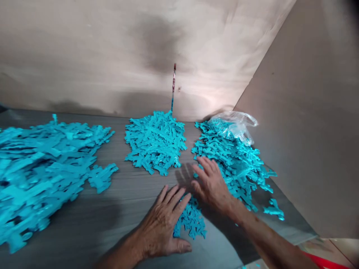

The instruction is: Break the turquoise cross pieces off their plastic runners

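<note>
My left hand (165, 222) is open above the grey table, palm down with its fingers spread. Beside its thumb and index finger, partly hidden by the hand, lies a small heap of little turquoise pieces (194, 220). My right hand (211, 184) is open too, its fingers stretched out at the left edge of the right-hand pile of flat turquoise pieces (232, 160). Whether those fingertips touch any pieces I cannot tell. Neither hand holds anything visible. Ahead of both hands is a middle pile of turquoise pieces (155, 142).
A large turquoise pile (47, 164) spreads over the left side. A thin, stained stick (173, 86) stands behind the middle pile, near the board wall (112, 48). A clear plastic bag (238, 123) lies on the right pile. A side panel (305, 123) rises at right.
</note>
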A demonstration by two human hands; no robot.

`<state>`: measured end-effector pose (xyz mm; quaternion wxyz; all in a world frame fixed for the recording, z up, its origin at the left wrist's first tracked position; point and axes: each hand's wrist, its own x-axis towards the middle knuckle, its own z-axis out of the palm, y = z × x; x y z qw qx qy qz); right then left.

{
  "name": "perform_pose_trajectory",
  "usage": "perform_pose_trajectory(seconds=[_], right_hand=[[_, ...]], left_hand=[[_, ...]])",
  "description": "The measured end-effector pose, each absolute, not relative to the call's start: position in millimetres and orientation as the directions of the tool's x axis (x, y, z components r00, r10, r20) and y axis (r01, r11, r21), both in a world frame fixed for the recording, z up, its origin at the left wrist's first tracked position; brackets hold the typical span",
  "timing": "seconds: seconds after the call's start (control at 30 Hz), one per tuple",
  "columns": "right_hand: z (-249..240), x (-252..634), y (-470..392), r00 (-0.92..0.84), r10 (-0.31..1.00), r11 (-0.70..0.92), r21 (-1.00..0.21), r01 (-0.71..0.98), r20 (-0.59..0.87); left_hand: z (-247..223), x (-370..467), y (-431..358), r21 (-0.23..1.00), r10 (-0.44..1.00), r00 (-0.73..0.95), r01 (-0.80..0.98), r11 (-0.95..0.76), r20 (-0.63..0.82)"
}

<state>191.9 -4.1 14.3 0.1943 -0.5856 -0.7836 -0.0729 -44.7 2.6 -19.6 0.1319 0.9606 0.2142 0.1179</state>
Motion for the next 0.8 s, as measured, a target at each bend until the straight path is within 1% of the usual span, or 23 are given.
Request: perform_pose_trajectory(seconds=[0.07, 0.13, 0.2, 0.23, 0.37, 0.5, 0.8], right_hand=[[22.0, 205.9, 35.9, -0.144, 0.944, 0.155, -0.014, 0.988, 0.297], [24.6, 216.3, 70.5, -0.041, 0.977, 0.031, 0.052, 0.998, 0.208], [22.7, 223.0, 93.1, 0.028, 0.993, -0.038, 0.088, 0.995, 0.111], [20.5, 225.4, 99.4, 0.038, 0.996, -0.047, 0.11, 0.993, 0.084], [10.5, 231.6, 98.7, -0.031, 0.997, 0.018, 0.172, 0.985, 0.074], [5.0, 237.6, 81.5, -0.1, 0.99, 0.079, 0.196, 0.977, 0.098], [0.6, 248.8, 45.2, -0.262, 0.956, 0.239, 0.169, 0.956, 0.13]], left_hand=[[-12.7, -39.4, 3.5, 0.325, 0.42, 0.901, 0.368, -0.871, 0.106], [-7.2, -33.4, 3.7, 0.343, 0.404, 0.913, 0.361, -0.867, 0.063], [-4.0, -28.1, 3.4, 0.359, 0.389, 0.92, 0.348, -0.866, 0.045], [-3.2, -26.0, 3.3, 0.366, 0.385, 0.922, 0.344, -0.865, 0.043], [-1.8, -20.9, 3.7, 0.38, 0.375, 0.926, 0.332, -0.863, 0.042], [0.6, -20.3, 4.1, 0.393, 0.337, 0.941, 0.296, -0.871, 0.037], [-1.3, -21.4, -3.8, 0.382, 0.325, 0.944, 0.28, -0.881, 0.059]])
